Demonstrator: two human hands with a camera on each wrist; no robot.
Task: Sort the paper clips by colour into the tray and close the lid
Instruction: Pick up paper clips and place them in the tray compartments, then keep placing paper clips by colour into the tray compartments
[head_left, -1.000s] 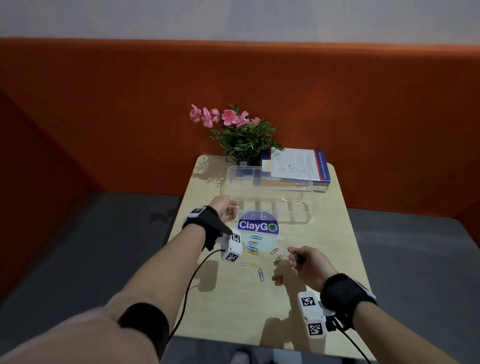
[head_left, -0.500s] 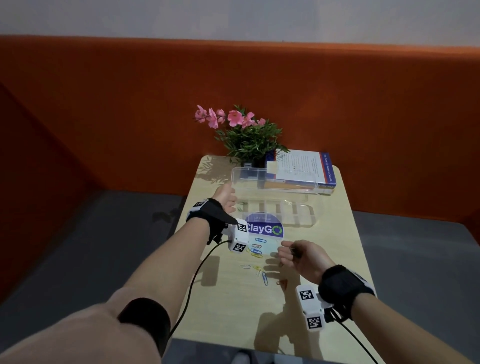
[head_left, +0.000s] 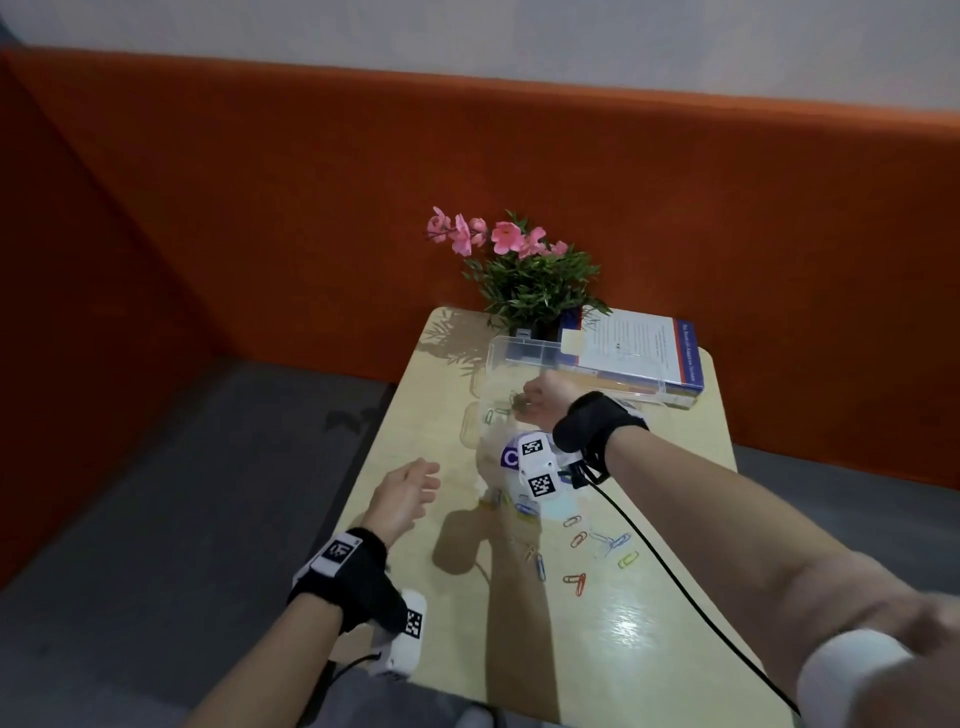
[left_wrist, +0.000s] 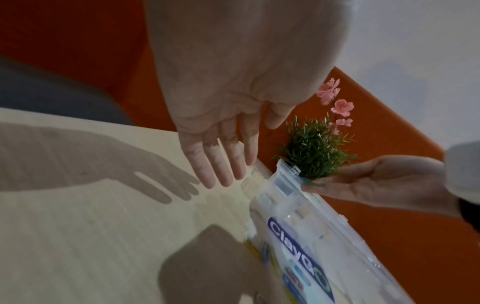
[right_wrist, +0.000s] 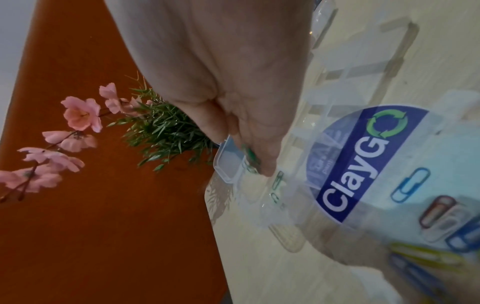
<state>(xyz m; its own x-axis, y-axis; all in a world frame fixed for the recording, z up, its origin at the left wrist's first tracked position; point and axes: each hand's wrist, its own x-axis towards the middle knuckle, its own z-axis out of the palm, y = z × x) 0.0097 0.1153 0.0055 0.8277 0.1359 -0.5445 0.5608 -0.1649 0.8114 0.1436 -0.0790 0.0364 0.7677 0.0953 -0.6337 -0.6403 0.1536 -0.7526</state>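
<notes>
The clear compartment tray (head_left: 470, 431) lies mid-table, its open lid (head_left: 519, 353) standing behind it. My right hand (head_left: 522, 405) hovers over the tray's left end and pinches green paper clips (right_wrist: 249, 154) at its fingertips. More green clips (head_left: 491, 414) lie in the leftmost compartment (right_wrist: 278, 179). My left hand (head_left: 415, 478) is open with straight fingers (left_wrist: 221, 164) just above the table's left side and holds nothing. Loose clips stay on the table near me: orange (head_left: 576, 540), blue (head_left: 540, 566), yellow (head_left: 627, 558), red (head_left: 579, 582).
A potted plant with pink flowers (head_left: 530, 280) and a book (head_left: 639, 348) sit at the table's far end behind the lid. A round ClayGo sticker (right_wrist: 363, 164) lies under the tray. The table's left edge (head_left: 374, 467) is close to my left hand.
My right hand has gone from the loose clips up and across to the tray's left end with green clips. My left hand has drawn back from the tray towards the table's left edge.
</notes>
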